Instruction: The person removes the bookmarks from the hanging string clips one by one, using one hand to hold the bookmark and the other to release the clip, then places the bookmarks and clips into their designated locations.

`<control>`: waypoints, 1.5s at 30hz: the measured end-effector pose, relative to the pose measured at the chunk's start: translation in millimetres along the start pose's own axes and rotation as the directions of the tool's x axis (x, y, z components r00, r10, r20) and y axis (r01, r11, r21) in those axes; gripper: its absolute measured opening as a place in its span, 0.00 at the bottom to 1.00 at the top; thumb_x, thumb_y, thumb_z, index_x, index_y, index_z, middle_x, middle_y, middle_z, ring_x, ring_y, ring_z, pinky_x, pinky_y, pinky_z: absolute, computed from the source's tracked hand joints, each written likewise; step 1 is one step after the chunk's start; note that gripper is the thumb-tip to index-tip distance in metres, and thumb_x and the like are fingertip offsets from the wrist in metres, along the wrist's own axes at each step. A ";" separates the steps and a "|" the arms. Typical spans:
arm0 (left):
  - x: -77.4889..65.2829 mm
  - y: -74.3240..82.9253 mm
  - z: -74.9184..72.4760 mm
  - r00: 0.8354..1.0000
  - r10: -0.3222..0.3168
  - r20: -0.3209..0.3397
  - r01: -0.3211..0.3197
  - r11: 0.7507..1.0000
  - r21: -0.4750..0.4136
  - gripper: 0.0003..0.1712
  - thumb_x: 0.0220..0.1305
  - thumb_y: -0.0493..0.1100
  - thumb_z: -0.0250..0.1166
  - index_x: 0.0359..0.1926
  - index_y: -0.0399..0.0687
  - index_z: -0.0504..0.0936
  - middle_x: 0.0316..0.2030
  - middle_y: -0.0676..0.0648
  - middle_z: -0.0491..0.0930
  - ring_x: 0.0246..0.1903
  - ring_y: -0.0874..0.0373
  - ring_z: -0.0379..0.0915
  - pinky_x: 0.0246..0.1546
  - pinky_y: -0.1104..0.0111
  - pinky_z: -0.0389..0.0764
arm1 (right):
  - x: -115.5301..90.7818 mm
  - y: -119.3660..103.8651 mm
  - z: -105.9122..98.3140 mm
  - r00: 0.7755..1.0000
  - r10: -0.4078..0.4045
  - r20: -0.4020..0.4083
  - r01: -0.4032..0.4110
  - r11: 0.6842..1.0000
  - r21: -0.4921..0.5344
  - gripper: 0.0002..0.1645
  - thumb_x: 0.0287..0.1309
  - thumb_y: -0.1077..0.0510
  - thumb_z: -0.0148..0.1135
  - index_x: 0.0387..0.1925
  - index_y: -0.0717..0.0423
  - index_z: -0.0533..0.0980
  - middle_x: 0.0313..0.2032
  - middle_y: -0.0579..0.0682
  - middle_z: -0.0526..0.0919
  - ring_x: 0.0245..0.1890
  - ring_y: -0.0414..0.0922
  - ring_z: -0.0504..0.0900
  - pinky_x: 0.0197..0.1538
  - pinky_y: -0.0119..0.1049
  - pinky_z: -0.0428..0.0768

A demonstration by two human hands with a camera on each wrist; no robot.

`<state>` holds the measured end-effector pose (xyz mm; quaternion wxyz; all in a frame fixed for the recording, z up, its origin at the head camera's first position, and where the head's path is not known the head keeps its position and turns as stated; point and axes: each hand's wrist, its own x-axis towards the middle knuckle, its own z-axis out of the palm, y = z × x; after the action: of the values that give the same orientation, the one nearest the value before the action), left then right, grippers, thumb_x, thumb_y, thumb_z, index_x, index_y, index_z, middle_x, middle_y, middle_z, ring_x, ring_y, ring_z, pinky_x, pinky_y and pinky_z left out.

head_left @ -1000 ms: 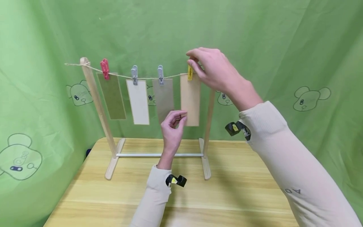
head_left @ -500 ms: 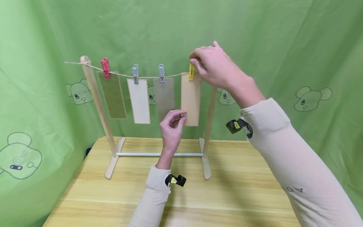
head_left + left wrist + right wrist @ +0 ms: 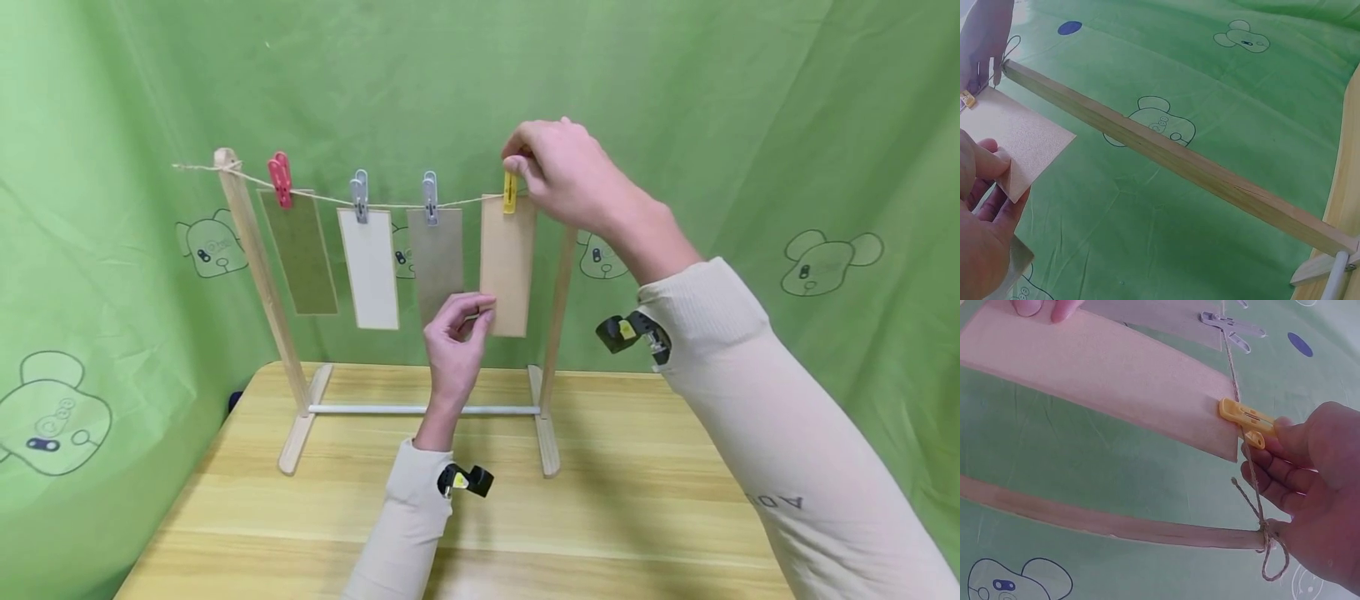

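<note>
In the head view my left hand (image 3: 453,354) pinches the left edge of a tan card (image 3: 507,267), low down, between thumb and fingers. This card hangs from a string (image 3: 468,201) under a yellow clothespin (image 3: 510,193). My right hand (image 3: 573,179) pinches the clothespin's upper end. From the right wrist, the yellow clothespin (image 3: 1241,415) shows its nose over the card's top edge and the string, with my thumb (image 3: 1291,437) on its handle end. The left wrist view shows my thumb flat on the face of the card (image 3: 1032,137) near a lower corner.
Left along the string hang a grey card (image 3: 437,254), a white card (image 3: 369,271) and an olive card (image 3: 302,254), under two grey clothespins and a red clothespin (image 3: 281,179). Wooden posts (image 3: 258,275) and a white crossbar (image 3: 360,409) form the stand on the wooden table (image 3: 637,500).
Over the last second my right hand has shifted slightly right, still at the yellow clothespin, its fingers bending further down. My left hand keeps its pinch on the tan card.
</note>
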<state>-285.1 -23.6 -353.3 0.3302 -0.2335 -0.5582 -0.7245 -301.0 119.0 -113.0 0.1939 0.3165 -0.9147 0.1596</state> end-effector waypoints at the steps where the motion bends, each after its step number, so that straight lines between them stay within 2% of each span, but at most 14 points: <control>1: -0.2 0.0 -0.1 1.000 -0.002 0.001 0.002 1.000 0.000 0.11 0.61 0.21 0.66 0.45 0.26 0.84 0.44 0.36 0.83 0.45 0.49 0.84 0.49 0.56 0.88 | -0.1 -0.4 -0.2 1.000 0.007 -0.002 -0.007 1.000 0.008 0.16 0.77 0.60 0.53 0.55 0.68 0.76 0.49 0.62 0.84 0.50 0.56 0.82 0.81 0.51 0.41; 2: -0.5 0.1 -0.3 1.000 -0.004 0.002 0.004 1.000 -0.001 0.11 0.61 0.21 0.66 0.45 0.27 0.84 0.44 0.36 0.83 0.45 0.49 0.84 0.49 0.55 0.88 | -0.2 -0.7 -0.2 1.000 0.014 -0.003 -0.014 1.000 0.017 0.16 0.77 0.59 0.53 0.55 0.68 0.76 0.49 0.62 0.84 0.49 0.55 0.82 0.81 0.50 0.42; 4: -1.4 0.5 -0.8 1.000 -0.011 0.004 0.011 1.000 0.000 0.11 0.61 0.21 0.66 0.45 0.27 0.84 0.45 0.36 0.83 0.45 0.48 0.84 0.49 0.55 0.88 | -0.2 -1.3 0.0 1.000 0.030 -0.008 -0.029 0.999 0.040 0.16 0.77 0.60 0.52 0.55 0.68 0.76 0.48 0.61 0.84 0.47 0.54 0.81 0.78 0.50 0.58; 7: -3.6 0.9 -1.8 1.000 -0.021 0.008 0.021 1.000 0.004 0.12 0.60 0.21 0.66 0.45 0.27 0.84 0.45 0.35 0.83 0.45 0.47 0.84 0.50 0.57 0.88 | 0.0 -1.5 0.4 0.999 0.051 -0.011 -0.050 0.996 0.071 0.15 0.78 0.60 0.52 0.55 0.67 0.76 0.48 0.60 0.83 0.45 0.52 0.80 0.62 0.45 0.78; 9: -4.7 0.3 -2.6 1.000 -0.025 0.008 0.025 1.000 0.008 0.12 0.60 0.21 0.66 0.45 0.27 0.84 0.45 0.34 0.83 0.45 0.46 0.84 0.49 0.59 0.88 | 0.5 -1.6 0.5 0.998 0.061 -0.014 -0.059 0.994 0.093 0.15 0.78 0.61 0.51 0.55 0.67 0.75 0.48 0.59 0.82 0.45 0.51 0.80 0.49 0.41 0.83; 16: -5.2 -0.5 -3.4 1.000 -0.020 -0.003 0.020 1.000 0.018 0.12 0.61 0.22 0.66 0.46 0.28 0.84 0.45 0.37 0.84 0.46 0.48 0.85 0.49 0.60 0.88 | 1.4 -2.0 0.0 0.996 0.059 -0.068 -0.049 0.990 0.131 0.14 0.77 0.61 0.51 0.55 0.67 0.75 0.48 0.58 0.82 0.46 0.49 0.79 0.52 0.39 0.82; 26: -4.7 -2.2 -4.0 1.000 -0.023 0.000 0.023 1.000 0.020 0.12 0.61 0.22 0.66 0.46 0.28 0.84 0.45 0.37 0.84 0.46 0.47 0.84 0.51 0.60 0.87 | 3.5 -4.8 -1.4 0.982 0.033 -0.186 -0.014 0.995 0.101 0.14 0.77 0.61 0.52 0.55 0.67 0.75 0.46 0.58 0.80 0.45 0.49 0.77 0.51 0.37 0.79; 36: -6.1 -2.5 -7.3 1.000 -0.026 -0.005 0.026 1.000 0.015 0.12 0.60 0.21 0.66 0.46 0.28 0.84 0.45 0.36 0.83 0.47 0.47 0.84 0.51 0.60 0.87 | 5.1 -5.0 -3.6 0.972 0.047 -0.230 -0.019 0.992 0.122 0.15 0.76 0.61 0.53 0.55 0.66 0.76 0.48 0.57 0.81 0.47 0.46 0.76 0.53 0.35 0.79; 41: -8.2 -1.9 -9.4 0.999 -0.037 -0.011 0.037 0.999 0.004 0.13 0.60 0.20 0.66 0.45 0.28 0.84 0.45 0.35 0.83 0.47 0.47 0.84 0.51 0.61 0.87 | -0.9 -4.4 -2.9 0.969 0.042 -0.243 -0.010 0.991 0.132 0.15 0.76 0.60 0.53 0.56 0.66 0.75 0.49 0.57 0.81 0.48 0.46 0.76 0.54 0.35 0.78; 45: -13.2 -2.9 -9.9 0.999 -0.050 0.016 0.049 0.999 0.013 0.12 0.60 0.20 0.66 0.45 0.28 0.85 0.45 0.34 0.83 0.47 0.48 0.84 0.50 0.62 0.87 | -9.0 -2.2 2.6 0.965 0.022 -0.261 0.014 0.991 0.134 0.16 0.76 0.60 0.55 0.57 0.67 0.76 0.49 0.57 0.81 0.49 0.46 0.76 0.54 0.36 0.77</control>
<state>-278.1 -29.8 -367.1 0.3089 -0.2234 -0.5711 -0.7270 -293.7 121.0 -119.0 0.2909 0.3030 -0.8689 0.2618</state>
